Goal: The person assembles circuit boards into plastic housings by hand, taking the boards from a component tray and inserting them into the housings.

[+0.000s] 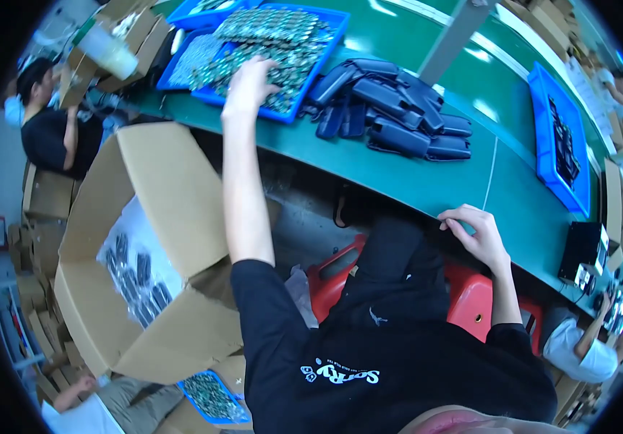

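Observation:
At the far left of the bench, my left hand (248,85) reaches over a blue tray (335,45) heaped with small green circuit boards (293,61). Its fingertips are at the boards, thumb and fingers apart, and I see no board gripped in it. My right hand (476,233) rests at the front edge of the green bench (463,181). Its fingers are loosely bent, thumb a little away, with nothing visible in them. Between the hands, further back, lies a pile of dark blue plastic housings (395,105).
A large open cardboard box (174,163) at my left holds bagged dark parts (138,275). Another blue tray (579,145) with black parts lies far right, near a black box (583,253). A grey post (456,43) rises behind the housings. Other people sit at both sides.

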The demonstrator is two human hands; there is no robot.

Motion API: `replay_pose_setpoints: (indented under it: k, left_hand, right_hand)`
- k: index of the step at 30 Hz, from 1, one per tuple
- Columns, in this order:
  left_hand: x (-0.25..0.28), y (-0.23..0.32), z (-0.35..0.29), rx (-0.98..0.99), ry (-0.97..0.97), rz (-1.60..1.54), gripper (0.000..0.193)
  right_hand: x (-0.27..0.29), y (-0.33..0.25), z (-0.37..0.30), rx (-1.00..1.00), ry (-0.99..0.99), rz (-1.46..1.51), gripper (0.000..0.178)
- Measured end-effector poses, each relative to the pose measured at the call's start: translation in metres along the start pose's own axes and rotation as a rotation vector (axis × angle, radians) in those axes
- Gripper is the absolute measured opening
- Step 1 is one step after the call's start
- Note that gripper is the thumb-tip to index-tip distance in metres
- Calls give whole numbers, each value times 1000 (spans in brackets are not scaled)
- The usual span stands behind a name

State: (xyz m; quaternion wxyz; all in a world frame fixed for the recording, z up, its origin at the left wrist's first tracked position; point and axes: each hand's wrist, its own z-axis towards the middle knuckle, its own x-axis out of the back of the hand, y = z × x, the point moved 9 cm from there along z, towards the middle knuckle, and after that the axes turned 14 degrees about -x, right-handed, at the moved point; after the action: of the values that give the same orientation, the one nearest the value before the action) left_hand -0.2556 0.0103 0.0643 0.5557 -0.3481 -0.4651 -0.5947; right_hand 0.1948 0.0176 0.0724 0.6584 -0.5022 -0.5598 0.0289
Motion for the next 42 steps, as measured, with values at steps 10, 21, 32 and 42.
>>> replay_pose_setpoints:
  k: [10,21,32,42]
  left_hand:
    - [-10,14,-4,-126,303,-140,56]
    - [-39,33,32,-87,-10,179,58]
    - [-42,27,41,-165,29,223,41]
    - [-23,32,42,3,101,39,41]
  right_hand:
    - [66,1,42,80,274,13,13]
    - [71,65,40,-3,294,-154,15]
    - [71,103,-4,-67,443,-110,11]
    - [70,110,-7,-105,524,-53,10]
